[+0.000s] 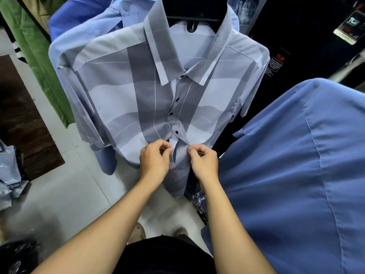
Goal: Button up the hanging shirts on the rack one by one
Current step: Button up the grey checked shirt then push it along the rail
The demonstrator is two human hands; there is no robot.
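We are pinching the striped shirt (122,99) placket edges, left hand (155,160) and right hand (204,163) each gripping cloth, and are advising level alignment below the fastened button (176,132).

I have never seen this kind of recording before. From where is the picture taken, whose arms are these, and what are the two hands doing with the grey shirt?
There is no machine here. A person wears a camera on the head, and it looks forward and down, so the two bare arms coming from the bottom edge are that person's own.

In front hangs a grey striped shirt on a black hanger. Its dark buttons run down the middle, and those that show appear closed.

The left hand pinches one front edge of the shirt below the lowest visible button. The right hand pinches the other edge, apparently to close the next button.

A blue shirt hangs at the right, a green garment at the left. Below is a pale floor.
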